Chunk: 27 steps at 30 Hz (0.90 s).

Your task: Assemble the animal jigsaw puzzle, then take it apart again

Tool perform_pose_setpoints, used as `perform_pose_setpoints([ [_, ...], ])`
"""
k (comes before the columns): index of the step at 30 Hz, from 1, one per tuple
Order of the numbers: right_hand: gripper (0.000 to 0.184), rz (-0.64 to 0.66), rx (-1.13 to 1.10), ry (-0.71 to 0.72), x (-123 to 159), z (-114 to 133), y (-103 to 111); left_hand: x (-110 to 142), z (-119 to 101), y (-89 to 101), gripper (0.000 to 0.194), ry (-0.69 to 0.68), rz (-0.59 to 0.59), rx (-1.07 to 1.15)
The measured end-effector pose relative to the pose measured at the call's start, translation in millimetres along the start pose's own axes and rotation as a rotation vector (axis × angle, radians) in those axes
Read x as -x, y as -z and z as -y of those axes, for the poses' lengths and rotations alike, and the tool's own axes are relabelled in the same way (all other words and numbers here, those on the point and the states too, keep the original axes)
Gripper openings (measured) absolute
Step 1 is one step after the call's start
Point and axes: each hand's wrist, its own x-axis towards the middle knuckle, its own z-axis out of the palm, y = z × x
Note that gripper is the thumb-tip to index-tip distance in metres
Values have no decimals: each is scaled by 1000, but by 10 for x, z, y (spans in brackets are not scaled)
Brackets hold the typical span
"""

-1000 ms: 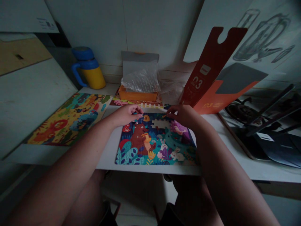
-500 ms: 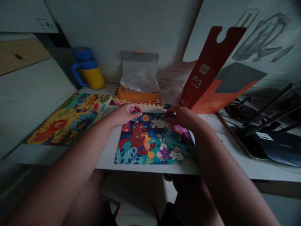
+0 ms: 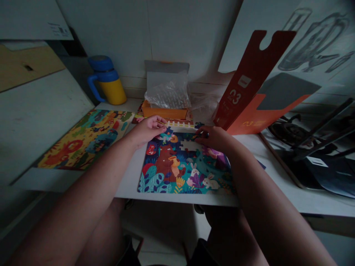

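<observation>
A colourful jigsaw puzzle (image 3: 177,166) with a bear and rabbits lies flat on the white table. A gap showing white is in its upper middle. My left hand (image 3: 148,130) is over the puzzle's top left corner, its thumb and fingers closed on a puzzle piece (image 3: 166,134) in blue and teal. At the upper right of the puzzle is my right hand (image 3: 213,136), with bent fingers around a small dark puzzle piece (image 3: 206,135), partly hidden by the fingers.
A yellow animal puzzle (image 3: 83,140) lies to the left, near a blue and yellow jug (image 3: 109,83). Behind stand an open orange box (image 3: 163,112) with plastic wrap and a tall red-orange box (image 3: 241,96). A dark loose piece (image 3: 261,165) lies right of my right arm.
My left hand has lifted slightly, and the piece in it now shows more clearly. The right hand stays nearly in place. The whole view has shifted a little.
</observation>
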Motion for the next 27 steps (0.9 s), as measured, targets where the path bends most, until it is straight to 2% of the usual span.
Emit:
perform_pose_setpoints([
  [10, 25, 5, 26, 4, -3, -1, -27, -9, 7, -13, 28, -37, 1, 8],
  [17, 24, -35, 26, 27, 11, 5, -21, -13, 18, 11, 29, -73, -5, -27],
  [22, 26, -149, -135, 146, 55, 193, -41, -2, 34, -121, 32, -139, 92, -70],
  [27, 32, 15, -402, 284, 99, 423, -179, 45, 21, -321, 28, -254, 250, -82],
])
